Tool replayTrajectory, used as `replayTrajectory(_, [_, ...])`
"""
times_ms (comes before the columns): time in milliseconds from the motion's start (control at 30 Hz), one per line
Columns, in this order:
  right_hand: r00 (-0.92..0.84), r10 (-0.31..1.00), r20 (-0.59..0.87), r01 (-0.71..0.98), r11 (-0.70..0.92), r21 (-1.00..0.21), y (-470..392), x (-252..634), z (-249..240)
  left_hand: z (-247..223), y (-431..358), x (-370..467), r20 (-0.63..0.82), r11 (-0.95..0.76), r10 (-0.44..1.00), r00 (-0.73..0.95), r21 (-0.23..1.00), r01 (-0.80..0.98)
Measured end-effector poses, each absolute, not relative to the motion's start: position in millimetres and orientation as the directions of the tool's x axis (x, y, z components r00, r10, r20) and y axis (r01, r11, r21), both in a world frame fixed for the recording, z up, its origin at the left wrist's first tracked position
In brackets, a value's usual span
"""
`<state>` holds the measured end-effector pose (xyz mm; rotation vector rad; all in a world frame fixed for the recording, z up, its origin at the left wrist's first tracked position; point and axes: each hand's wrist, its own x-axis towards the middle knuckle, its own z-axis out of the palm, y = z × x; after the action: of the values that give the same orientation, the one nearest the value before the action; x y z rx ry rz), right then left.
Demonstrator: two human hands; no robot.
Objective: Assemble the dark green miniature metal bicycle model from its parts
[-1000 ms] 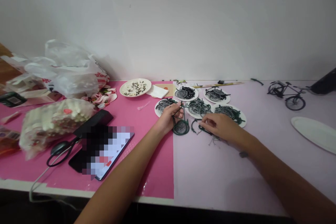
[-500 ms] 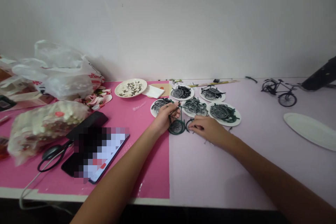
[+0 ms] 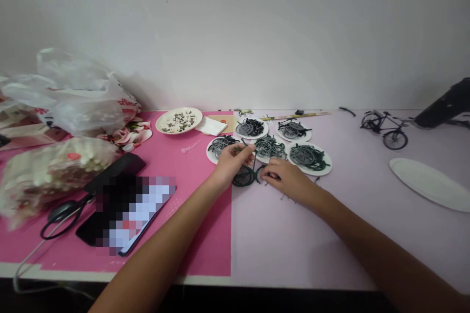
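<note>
My left hand [image 3: 234,160] is closed on a dark green toy bicycle [image 3: 244,176] with one spoked wheel facing me. To its right, my right hand [image 3: 279,172] pinches near the bicycle's other end; a thin curved part, perhaps a mudguard, shows at its fingertips, mostly hidden. Just beyond my hands stand white plates heaped with grey wheels and dark frame parts, among them the right front plate [image 3: 328,171], the middle plate [image 3: 261,161] and the left plate [image 3: 210,157]. Small loose pieces [image 3: 288,198] lie under my right wrist.
A finished-looking black toy bicycle [image 3: 385,127] stands at the right, behind an oval white plate [image 3: 429,181]. On the left are a phone [image 3: 143,220], scissors [image 3: 68,215], a bag of pale sticks [image 3: 62,171] and a white plastic bag [image 3: 81,102]. A bowl [image 3: 178,130] of small pieces sits behind.
The whole view has shifted slightly, so things sit a little further left. Both hands stay at the green toy bicycle, with only small finger movement.
</note>
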<state>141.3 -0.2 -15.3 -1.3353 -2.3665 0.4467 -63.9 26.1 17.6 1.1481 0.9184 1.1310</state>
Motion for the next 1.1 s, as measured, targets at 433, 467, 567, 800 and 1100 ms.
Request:
replayTrajectory(433, [-0.479, 0.864, 0.153, 0.786, 0.500, -0.362, -5.2, 138.1, -13.5, 9.4, 28.2, -62.2, 0.027, 0.013, 0.972, 0.234, 0.986, -0.167])
replayTrajectory(467, [-0.477, 0.865, 0.155, 0.784, 0.499, -0.369, -5.4, 138.4, -13.4, 9.0, 27.8, -61.8, 0.026, 0.013, 0.973, 0.229, 0.986, -0.166])
replayTrajectory(567, [-0.468, 0.871, 0.150, 0.777, 0.486, -0.400, -6.1, 138.6, -12.5, 7.5, 27.6, -60.5, 0.030, 0.003, 0.980, 0.195, 0.986, -0.165])
replayTrajectory(800, [-0.457, 0.881, 0.121, 0.776, 0.461, -0.430, -6.0, 137.7, -11.5, 6.8, 29.2, -60.8, 0.062, -0.038, 0.990, 0.128, 0.983, -0.181])
replayTrajectory(1100, [-0.491, 0.863, 0.120, 0.794, 0.500, -0.346, -8.8, 134.3, -9.9, 2.5, 31.4, -60.5, 0.082, -0.049, 0.988, 0.134, 0.972, -0.231])
